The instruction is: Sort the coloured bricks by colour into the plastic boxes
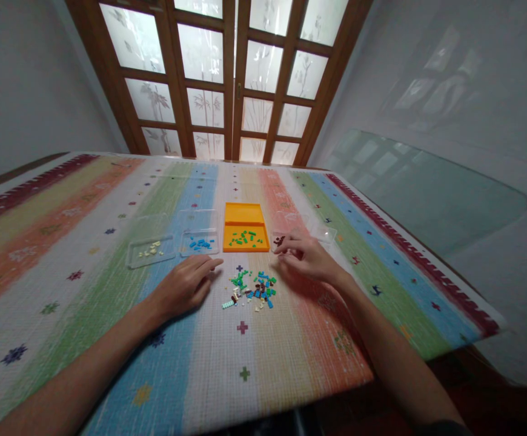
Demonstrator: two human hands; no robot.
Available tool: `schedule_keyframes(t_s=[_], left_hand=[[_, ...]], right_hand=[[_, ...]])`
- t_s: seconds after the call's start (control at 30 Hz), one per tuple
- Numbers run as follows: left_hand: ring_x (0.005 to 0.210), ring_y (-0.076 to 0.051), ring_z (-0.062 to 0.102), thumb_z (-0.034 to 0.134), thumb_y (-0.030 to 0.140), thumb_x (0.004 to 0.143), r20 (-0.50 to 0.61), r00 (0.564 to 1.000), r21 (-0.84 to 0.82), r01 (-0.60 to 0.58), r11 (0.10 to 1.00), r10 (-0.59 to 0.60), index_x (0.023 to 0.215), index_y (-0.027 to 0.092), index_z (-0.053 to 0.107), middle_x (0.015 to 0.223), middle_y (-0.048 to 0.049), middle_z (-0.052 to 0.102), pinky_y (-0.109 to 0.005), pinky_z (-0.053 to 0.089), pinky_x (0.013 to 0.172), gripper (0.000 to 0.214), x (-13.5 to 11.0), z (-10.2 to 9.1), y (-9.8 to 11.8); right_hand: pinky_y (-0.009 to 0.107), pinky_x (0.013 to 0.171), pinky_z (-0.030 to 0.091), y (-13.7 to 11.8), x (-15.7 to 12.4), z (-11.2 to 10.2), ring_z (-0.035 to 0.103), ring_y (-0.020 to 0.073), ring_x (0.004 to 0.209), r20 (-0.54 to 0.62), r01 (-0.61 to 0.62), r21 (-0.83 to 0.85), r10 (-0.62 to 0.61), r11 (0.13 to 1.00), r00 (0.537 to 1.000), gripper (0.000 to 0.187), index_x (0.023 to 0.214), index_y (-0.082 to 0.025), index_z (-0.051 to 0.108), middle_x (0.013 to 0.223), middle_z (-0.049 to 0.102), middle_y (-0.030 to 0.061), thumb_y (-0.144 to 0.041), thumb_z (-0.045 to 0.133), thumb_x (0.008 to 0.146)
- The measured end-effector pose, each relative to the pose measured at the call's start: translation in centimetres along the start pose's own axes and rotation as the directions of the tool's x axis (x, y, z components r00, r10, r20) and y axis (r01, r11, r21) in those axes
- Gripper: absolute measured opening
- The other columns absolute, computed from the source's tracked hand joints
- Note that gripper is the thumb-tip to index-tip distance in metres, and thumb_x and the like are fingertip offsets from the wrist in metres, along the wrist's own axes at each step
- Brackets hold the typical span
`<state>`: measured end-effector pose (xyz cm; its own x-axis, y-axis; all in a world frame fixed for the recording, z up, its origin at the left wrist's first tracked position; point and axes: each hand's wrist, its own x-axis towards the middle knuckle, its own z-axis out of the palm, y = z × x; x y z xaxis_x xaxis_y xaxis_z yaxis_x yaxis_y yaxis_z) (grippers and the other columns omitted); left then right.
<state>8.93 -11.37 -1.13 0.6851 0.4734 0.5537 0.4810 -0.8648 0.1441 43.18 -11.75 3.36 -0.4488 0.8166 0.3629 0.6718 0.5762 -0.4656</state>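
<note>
A small heap of mixed loose bricks (252, 289), green, blue, brown and white, lies on the striped tablecloth between my hands. My left hand (186, 283) rests palm down just left of the heap, fingers stretched flat, holding nothing. My right hand (306, 255) sits right of the heap at a clear box (286, 240) with dark bricks, fingertips pinched together; what they hold is too small to name. An orange box (245, 227) with green bricks stands behind the heap. Left of it are a clear box with blue bricks (200, 242) and one with pale bricks (151, 249).
The table (109, 339) is covered by a cloth in coloured stripes. Its right edge (427, 254) runs close to a wall. A wooden door with frosted glass panes (227, 79) stands behind the far edge.
</note>
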Motion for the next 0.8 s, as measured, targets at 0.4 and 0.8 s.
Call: schedule_keyframes(t_s=[0.4,0.8], left_hand=[[0.092,-0.022,0.069,0.045,0.01,0.091,0.028,0.998,-0.065,0.05,0.997,-0.048,0.142,0.018,0.049,0.1,-0.0085,0.071,-0.041,0.058,0.09,0.052,0.2,-0.3,0.3],[0.091,-0.022,0.069,0.044,0.011,0.093,0.024,0.999,-0.057,0.026,0.998,-0.025,0.136,0.016,0.053,0.1,-0.0102,0.071,-0.039,0.059,0.086,0.044,0.3,-0.2,0.4]], right_hand=[[0.029,0.068,0.046,-2.2,-0.3,0.2,0.061,0.0164,0.075,0.424,-0.038,-0.054,0.057,0.998,0.904,0.015,0.092,-0.021,0.075,0.083,0.069,0.0022,-0.014,0.073,0.079],[0.03,0.076,0.048,-2.5,-0.1,0.6,0.062,0.0174,0.083,0.44,0.037,-0.021,-0.024,0.999,0.898,0.013,0.095,-0.021,0.077,0.088,0.069,0.0039,-0.013,0.071,0.086]])
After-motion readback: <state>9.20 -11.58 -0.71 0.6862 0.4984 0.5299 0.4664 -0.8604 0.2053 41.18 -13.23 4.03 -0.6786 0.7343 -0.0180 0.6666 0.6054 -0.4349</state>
